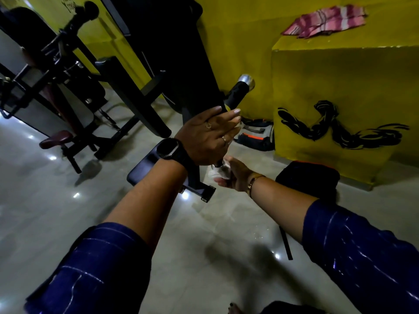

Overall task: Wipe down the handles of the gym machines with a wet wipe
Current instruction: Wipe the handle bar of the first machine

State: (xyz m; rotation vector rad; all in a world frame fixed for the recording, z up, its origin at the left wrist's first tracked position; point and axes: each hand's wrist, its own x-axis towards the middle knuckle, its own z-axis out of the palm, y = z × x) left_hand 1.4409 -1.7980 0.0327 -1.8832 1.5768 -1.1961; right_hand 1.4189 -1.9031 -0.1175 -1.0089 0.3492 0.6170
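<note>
glossy grey tile floor (68, 223) carried the gym machine (127, 130) at left, a backpack (256, 135) w/ orange trim & a black bag (308, 177) beside the yellow block (340, 87). a black strap (285, 243) lay flat nr the bag. pink striped cloth (326, 21) sat atop the block.

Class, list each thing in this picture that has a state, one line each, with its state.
left hand: fingers straight, resting on the handle
right hand: grips the wet wipe
wet wipe: bunched round the handle's lower end
handle: tilted, upper grip uncovered
striped cloth: crumpled on the yellow ledge
backpack: lying on the floor
</note>
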